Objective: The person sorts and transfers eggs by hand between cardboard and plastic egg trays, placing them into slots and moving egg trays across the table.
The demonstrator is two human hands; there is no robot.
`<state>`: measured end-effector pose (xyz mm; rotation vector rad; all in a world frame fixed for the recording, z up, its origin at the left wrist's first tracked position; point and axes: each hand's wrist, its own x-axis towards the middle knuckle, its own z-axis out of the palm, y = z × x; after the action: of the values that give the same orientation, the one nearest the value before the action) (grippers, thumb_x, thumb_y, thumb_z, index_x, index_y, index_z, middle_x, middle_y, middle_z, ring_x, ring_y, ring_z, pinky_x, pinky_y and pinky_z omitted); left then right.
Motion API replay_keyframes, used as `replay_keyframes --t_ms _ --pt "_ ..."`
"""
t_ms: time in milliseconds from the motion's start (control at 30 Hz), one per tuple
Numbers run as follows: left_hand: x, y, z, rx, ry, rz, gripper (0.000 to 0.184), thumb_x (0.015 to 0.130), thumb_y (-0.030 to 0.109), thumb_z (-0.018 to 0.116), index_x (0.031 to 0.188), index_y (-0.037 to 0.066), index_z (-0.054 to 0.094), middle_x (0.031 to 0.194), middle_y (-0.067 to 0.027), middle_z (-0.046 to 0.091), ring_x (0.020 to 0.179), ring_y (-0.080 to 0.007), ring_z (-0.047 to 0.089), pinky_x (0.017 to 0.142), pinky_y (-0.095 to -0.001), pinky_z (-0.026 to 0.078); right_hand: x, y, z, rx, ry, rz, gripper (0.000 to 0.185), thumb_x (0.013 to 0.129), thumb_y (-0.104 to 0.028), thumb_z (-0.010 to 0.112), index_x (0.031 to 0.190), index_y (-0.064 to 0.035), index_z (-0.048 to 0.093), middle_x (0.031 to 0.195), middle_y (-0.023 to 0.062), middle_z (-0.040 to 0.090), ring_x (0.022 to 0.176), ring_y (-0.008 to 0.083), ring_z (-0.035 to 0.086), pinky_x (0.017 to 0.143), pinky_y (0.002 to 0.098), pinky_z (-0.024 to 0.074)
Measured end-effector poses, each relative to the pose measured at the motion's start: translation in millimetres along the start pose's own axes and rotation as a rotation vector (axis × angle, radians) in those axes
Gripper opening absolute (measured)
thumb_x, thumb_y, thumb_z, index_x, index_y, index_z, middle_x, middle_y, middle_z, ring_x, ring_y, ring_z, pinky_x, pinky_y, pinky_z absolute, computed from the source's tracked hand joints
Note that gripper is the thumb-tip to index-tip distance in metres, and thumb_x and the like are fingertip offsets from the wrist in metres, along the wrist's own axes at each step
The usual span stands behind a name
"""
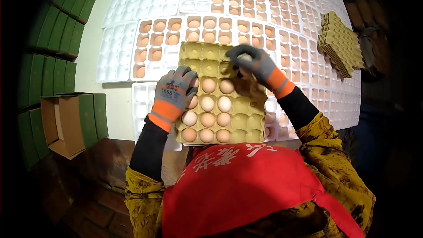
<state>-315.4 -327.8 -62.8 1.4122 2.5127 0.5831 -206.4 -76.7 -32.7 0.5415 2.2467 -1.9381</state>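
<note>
A yellowish cardboard egg tray [246, 125] lies in front of me, with brown and paler eggs [207, 104] in its lower left and middle cups. The far rows and the right-hand columns show bare cups. My left hand [172, 93], in a grey and orange glove, is at the tray's left edge, its fingers curled round an egg [195, 83] in the left column. Over the tray's upper right, my right hand [252, 63], gloved alike, has its fingers closed round a pale egg [245, 57]. Another egg shows just under that hand, partly hidden.
White foam trays [115, 48] cover the table, many holding brown eggs [157, 39]. A stack of cardboard egg trays [339, 44] stands at the right. Green boxes [53, 77] line the left side, with an open carton [66, 123] near the table's corner.
</note>
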Motion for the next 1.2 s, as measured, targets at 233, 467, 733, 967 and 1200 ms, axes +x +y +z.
replay_keyframes --t_ms 233,467,733,967,1200 --pt "-17 -32 4 -1.492 0.216 -0.279 0.035 0.094 0.018 0.055 0.124 0.001 0.061 0.121 -0.0103 0.060 0.109 -0.0193 0.061 0.094 -0.0342 0.052 -40 38 34 -0.909 -0.060 -0.243 0.045 0.086 -0.032 0.066 0.127 -0.0149 0.063 0.115 0.0092 0.062 0.102 0.0326 0.064 0.089 0.0430 0.0526" --pt "10 37 6 0.144 -0.142 0.169 0.030 0.085 0.012 0.065 0.115 0.014 0.066 0.111 -0.0091 0.062 0.094 -0.0275 0.064 0.078 -0.0397 0.054 -81 30 -2 0.511 0.001 0.037 0.038 0.085 -0.013 0.067 0.122 -0.0052 0.065 0.120 0.0109 0.064 0.103 0.0182 0.065 0.086 0.0302 0.0534" --pt "5 21 1 -0.360 -0.080 -0.051 0.038 0.086 0.016 0.067 0.123 0.015 0.064 0.107 -0.0079 0.069 0.089 -0.0233 0.066 0.079 -0.0373 0.054 -73 15 53 -1.384 -0.301 -0.475 0.031 0.092 -0.019 0.057 0.121 -0.0240 0.065 0.133 0.0034 0.051 0.091 0.0255 0.062 0.077 0.0375 0.0544" --pt "-26 -4 -15 -1.015 -0.045 -0.107 0.041 0.092 0.025 0.062 0.128 0.005 0.061 0.112 -0.0113 0.062 0.090 -0.0214 0.065 0.079 -0.0337 0.054 -58 23 38 -0.875 -0.222 -0.332 0.041 0.085 -0.022 0.071 0.124 -0.0143 0.060 0.124 0.0159 0.058 0.100 0.0355 0.064 0.085 0.0437 0.0533" --pt "-23 59 23 0.587 -0.165 0.235 0.026 0.083 0.021 0.064 0.107 0.014 0.067 0.122 -0.0106 0.056 0.093 -0.0267 0.061 0.064 -0.0369 0.055 -23 -3 7 0.165 0.055 -0.050 0.049 0.082 -0.016 0.079 0.127 -0.0092 0.061 0.098 0.0026 0.069 0.077 0.0064 0.064 0.063 0.0219 0.0509"
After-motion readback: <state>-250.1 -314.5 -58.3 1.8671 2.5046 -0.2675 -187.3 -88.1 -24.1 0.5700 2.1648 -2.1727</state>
